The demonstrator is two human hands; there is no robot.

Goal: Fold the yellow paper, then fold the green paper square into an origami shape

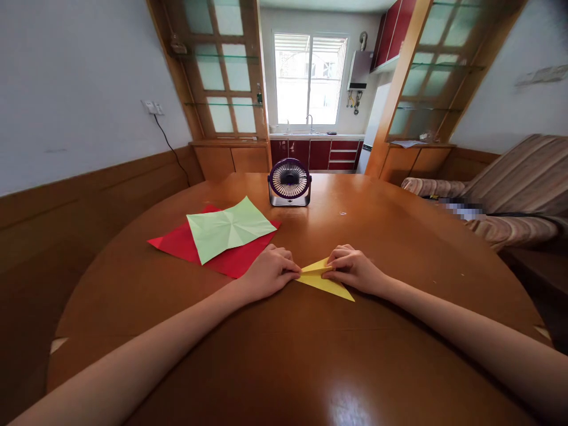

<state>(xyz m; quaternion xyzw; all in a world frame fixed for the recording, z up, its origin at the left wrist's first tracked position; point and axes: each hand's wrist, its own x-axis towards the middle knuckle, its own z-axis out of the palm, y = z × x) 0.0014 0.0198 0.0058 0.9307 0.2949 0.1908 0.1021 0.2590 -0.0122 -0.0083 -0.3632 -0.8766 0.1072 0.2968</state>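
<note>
A folded piece of yellow paper (326, 284) lies low over the tabletop between my hands, its wide end to the right and a narrow tip to the left. My left hand (273, 269) pinches that narrow tip. On the other side, my right hand (350, 269) has its thumb and fingers closed on the paper's upper part, where a raised fold runs. One yellow corner sticks out toward me below the right hand. Parts of the paper are hidden under the fingers.
A creased light green sheet (231, 228) overlaps a red sheet (177, 244) left of my hands. Behind them, a small purple desk fan (290, 180) stands on the round wooden table (284, 367). A striped armchair (510, 177) is at the right.
</note>
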